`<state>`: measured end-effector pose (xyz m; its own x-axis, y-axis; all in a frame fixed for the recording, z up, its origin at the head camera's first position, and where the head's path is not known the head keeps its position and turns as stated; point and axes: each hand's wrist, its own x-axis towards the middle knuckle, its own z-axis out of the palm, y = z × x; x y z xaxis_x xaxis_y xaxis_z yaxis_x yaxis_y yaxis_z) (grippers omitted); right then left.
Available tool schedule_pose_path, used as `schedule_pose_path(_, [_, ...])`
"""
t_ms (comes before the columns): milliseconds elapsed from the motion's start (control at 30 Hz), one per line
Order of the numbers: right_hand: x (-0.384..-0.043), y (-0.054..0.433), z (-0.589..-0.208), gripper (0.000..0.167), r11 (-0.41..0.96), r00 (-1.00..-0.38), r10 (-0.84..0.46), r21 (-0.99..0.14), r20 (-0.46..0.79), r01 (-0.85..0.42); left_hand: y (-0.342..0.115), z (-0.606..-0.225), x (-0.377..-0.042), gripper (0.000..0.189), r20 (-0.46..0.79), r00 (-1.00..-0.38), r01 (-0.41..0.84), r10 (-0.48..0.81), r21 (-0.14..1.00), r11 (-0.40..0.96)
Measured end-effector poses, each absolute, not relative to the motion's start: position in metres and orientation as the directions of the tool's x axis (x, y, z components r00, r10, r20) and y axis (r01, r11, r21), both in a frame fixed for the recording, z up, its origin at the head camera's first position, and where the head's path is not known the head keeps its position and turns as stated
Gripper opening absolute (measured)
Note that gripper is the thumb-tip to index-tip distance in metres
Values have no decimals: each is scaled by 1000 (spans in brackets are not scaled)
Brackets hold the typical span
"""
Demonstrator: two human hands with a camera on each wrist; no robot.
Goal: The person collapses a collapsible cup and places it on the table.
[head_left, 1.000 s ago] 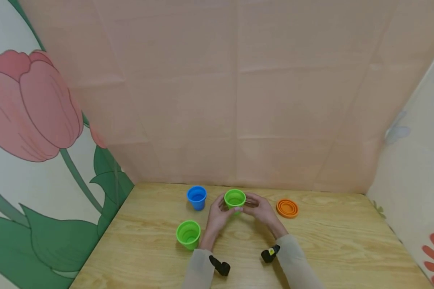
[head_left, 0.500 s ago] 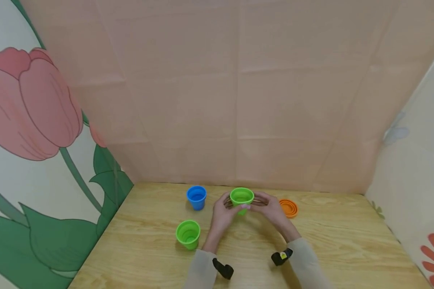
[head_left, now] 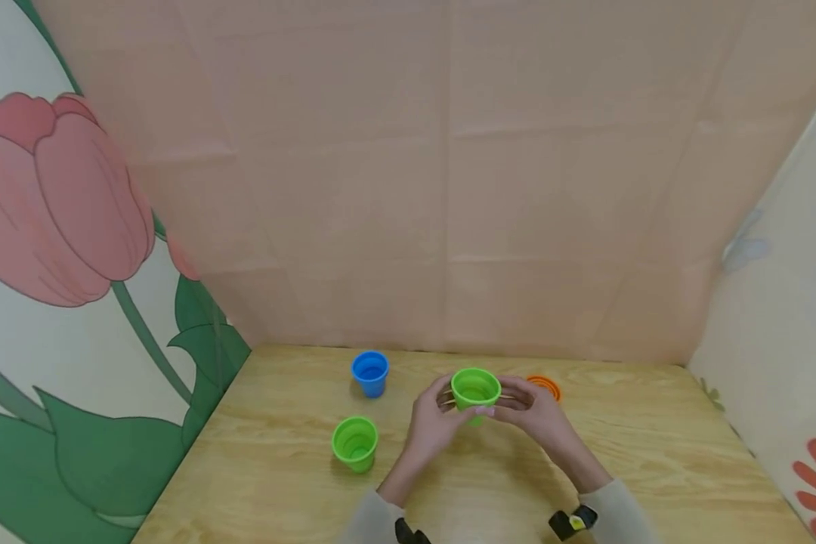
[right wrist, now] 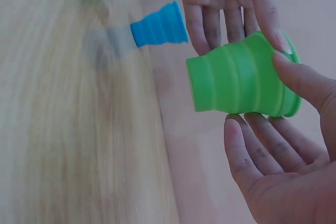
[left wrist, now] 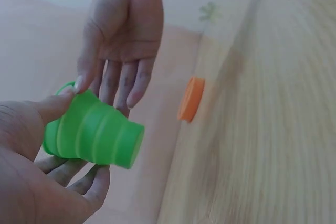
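Observation:
Both hands hold a green collapsible cup [head_left: 476, 387], fully extended and upright above the table, its ridged wall plain in the right wrist view. The left hand [head_left: 434, 427] grips its left side, thumb near the rim. From the other side, the right hand [head_left: 540, 414] holds it too, with the thumbs meeting at the near rim and fingers behind. Beyond the right hand lies an orange collapsed cup [head_left: 545, 385], a flat ringed disc partly hidden by that hand. A second green cup [head_left: 355, 443] stands to the left of the left hand, and a blue cup [head_left: 370, 372] behind it.
The wooden table [head_left: 265, 453] runs back to a pinkish cloth backdrop [head_left: 442, 189]. A panel with a painted tulip [head_left: 75, 196] borders it on the left, a pale panel [head_left: 775, 317] on the right.
Both hands have carried the green cup to the right and then nearer the person. The right hand now covers more of the orange cup. The other cups stay in place.

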<state>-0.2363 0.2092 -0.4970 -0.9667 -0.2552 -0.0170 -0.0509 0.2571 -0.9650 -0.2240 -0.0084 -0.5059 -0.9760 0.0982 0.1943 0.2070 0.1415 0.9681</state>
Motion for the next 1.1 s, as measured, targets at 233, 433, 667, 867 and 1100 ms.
schedule_pose_path(233, [-208, 214, -496, 69, 226, -972, -233, -974, -24, -30, -22, -501, -205, 59, 142, -963, 172, 230, 978, 119])
schedule_pose_path(433, [-180, 208, -499, 66, 218, -971, -239, -974, 4, -58, -35, -507, -191, 59, 128, -941, 173, 314, 978, 119])
schedule_pose_path(667, [-155, 202, -506, 66, 205, -962, -271, -976, 19, -78, -48, -517, -173, 60, 83, -922, 138, 377, 983, 122])
schedule_pose_path(867, [-145, 199, -511, 66, 195, -948, -316, -978, 15, -80, -55, -527, -165, 63, 50, -914, 107, 402, 987, 120])
schedule_pose_path(1100, [-144, 198, -516, 67, 171, -942, -337, -982, 14, -75, -59, -537, -163, 65, 106, -896, 165, 432, 981, 103])
